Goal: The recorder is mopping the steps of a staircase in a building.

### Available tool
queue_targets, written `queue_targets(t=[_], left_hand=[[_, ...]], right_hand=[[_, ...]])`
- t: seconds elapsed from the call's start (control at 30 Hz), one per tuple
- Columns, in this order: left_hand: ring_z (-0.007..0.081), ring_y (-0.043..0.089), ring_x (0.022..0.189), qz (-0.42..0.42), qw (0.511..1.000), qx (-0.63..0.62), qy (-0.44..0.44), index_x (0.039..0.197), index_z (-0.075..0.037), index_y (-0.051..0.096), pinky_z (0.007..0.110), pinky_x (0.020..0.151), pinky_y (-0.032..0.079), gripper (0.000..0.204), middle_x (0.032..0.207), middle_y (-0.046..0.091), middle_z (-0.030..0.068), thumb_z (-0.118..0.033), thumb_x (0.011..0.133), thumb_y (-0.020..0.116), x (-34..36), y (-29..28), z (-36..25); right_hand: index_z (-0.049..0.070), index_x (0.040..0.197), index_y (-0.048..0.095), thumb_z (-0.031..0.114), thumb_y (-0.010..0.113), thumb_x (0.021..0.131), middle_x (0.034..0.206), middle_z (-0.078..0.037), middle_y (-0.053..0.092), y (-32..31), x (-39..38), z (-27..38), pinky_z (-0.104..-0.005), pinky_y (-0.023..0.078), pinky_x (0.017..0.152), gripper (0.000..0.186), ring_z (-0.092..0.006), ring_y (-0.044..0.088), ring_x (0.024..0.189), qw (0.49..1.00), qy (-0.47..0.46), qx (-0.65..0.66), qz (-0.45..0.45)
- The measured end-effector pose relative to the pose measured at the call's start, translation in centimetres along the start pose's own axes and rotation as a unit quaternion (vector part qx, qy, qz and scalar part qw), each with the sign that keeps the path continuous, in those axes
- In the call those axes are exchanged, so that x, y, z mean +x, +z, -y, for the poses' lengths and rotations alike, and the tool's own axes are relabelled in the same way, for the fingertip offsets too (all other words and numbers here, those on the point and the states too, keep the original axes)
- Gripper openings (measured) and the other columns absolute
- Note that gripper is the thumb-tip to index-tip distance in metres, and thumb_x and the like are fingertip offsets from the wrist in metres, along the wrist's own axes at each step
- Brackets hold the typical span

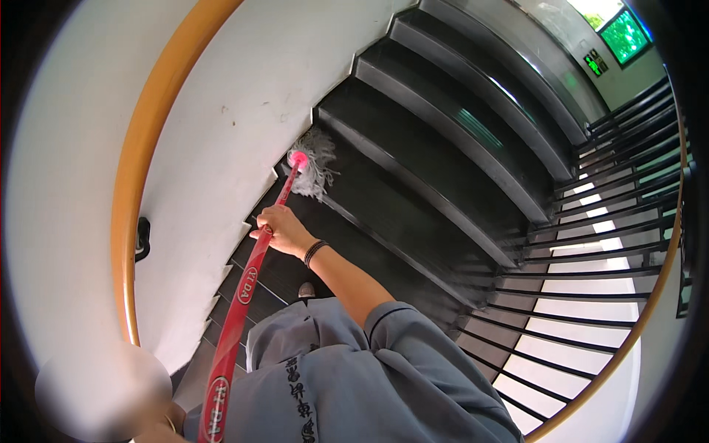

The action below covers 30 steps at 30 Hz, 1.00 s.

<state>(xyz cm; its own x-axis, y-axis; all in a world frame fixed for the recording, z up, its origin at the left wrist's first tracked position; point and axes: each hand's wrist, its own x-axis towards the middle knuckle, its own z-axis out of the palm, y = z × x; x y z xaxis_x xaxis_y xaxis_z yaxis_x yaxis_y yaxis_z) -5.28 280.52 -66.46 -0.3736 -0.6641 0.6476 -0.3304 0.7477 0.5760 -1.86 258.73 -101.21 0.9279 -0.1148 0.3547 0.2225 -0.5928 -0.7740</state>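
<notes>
My right hand (281,227) is wrapped round the red handle of a mop (241,295), partway down its length. The handle slants from the bottom edge of the view up to a pink socket (298,159). Grey-white mop strands (317,164) spread from the socket over a dark stair tread, in the corner against the wall. At the lower left, part of my left hand or wrist (153,431) shows close to the upper handle. A round blur covers the area beside it, and its fingers cannot be made out.
Dark curved steps (436,140) rise toward the upper right. A white wall (244,96) with a wooden handrail (131,162) runs along the left. Black railing bars (591,273) with a curved wooden rail (650,314) border the right. One shoe (306,290) shows below me.
</notes>
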Motion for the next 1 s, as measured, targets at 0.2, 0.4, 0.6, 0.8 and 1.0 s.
queue_targets(t=[0.2,0.4,0.6,0.8,1.0], left_hand=[[0.0153,0.046,0.044,-0.165,0.986,-0.035,0.016,0.058,-0.012,0.05,0.027,0.044,0.038,0.026,0.054,0.044,0.0002,-0.021,0.075,0.067,-2.5,2.8,-4.8],[0.0168,0.046,0.042,-0.2,0.942,-0.257,0.087,0.063,-0.005,0.048,0.03,0.044,0.042,0.026,0.055,0.049,0.0033,-0.006,0.075,0.072,-5.4,5.0,-2.5],[0.0167,0.04,0.039,-0.379,0.843,-0.358,-0.132,0.052,-0.006,0.038,0.03,0.042,0.036,0.033,0.044,0.039,0.0015,-0.006,0.082,0.052,1.4,16.1,9.3],[0.0192,0.038,0.043,-0.316,0.805,-0.457,-0.205,0.053,-0.003,0.036,0.032,0.05,0.034,0.03,0.045,0.04,0.0061,-0.003,0.082,0.043,0.8,20.5,12.8],[0.0169,0.031,0.033,-0.404,0.826,-0.364,-0.15,0.05,-0.011,0.03,0.032,0.037,0.027,0.044,0.04,0.033,0.0,-0.019,0.089,0.047,-0.9,13.5,6.2]], right_hand=[[0.01,0.066,0.044,0.022,0.075,0.073,0.066,-0.003,0.05,-1.5,-5.5,3.9,-0.0376,0.041,0.068,0.034,-0.0263,0.054,0.067,0.995,-0.041,-0.044,-0.085],[0.012,0.066,0.045,0.017,0.074,0.071,0.065,-0.004,0.048,-9.1,-19.8,4.6,-0.039,0.039,0.067,0.029,-0.0271,0.051,0.068,0.981,0.098,-0.126,-0.11],[0.008,0.06,0.046,0.014,0.075,0.07,0.061,-0.011,0.049,-17.3,-38.6,1.4,-0.0435,0.036,0.056,0.031,-0.0337,0.051,0.061,0.89,0.28,-0.249,-0.262],[0.01,0.065,0.048,0.018,0.073,0.074,0.064,-0.008,0.049,-18.7,-45.5,-1.3,-0.0423,0.037,0.066,0.027,-0.0306,0.051,0.067,0.835,0.323,-0.366,-0.253],[0.009,0.066,0.046,0.01,0.071,0.074,0.065,-0.008,0.049,-14.4,-33.9,-0.2,-0.0415,0.036,0.063,0.027,-0.03,0.05,0.065,0.887,0.251,-0.3,-0.246]])
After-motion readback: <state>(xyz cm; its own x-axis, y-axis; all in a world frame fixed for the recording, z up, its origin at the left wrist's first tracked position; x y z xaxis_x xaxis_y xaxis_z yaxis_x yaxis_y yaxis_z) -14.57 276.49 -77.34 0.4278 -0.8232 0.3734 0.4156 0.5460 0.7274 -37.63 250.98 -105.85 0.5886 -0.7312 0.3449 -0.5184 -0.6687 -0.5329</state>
